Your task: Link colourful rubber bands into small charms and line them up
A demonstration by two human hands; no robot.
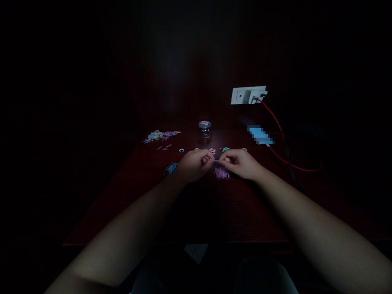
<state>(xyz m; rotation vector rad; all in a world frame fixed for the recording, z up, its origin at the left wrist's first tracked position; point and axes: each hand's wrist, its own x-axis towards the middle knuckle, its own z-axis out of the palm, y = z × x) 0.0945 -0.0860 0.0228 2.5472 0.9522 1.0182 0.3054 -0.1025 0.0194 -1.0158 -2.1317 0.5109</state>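
Observation:
A thin pale green band [216, 160], which looks like a small hair tie, runs between my two hands over the dark red table. The fingers of my left hand [197, 163] pinch one end of it, and my right hand [240, 163] pinches the other. Just below the right fingers lies a pile of purple bands [222, 173]. Beside my left hand sits a blue pile of bands [170, 168], partly covered by the hand. Behind the fingertips are pink bands [212, 151] and green bands [226, 149].
A mixed pile of bands [157, 136] lies at the back left, with a single blue band [181, 150] nearer. A small lidded jar [204, 130] stands at the back. On the right, a phone [260, 134] is joined by a red cable [294, 166] to a wall socket [240, 96].

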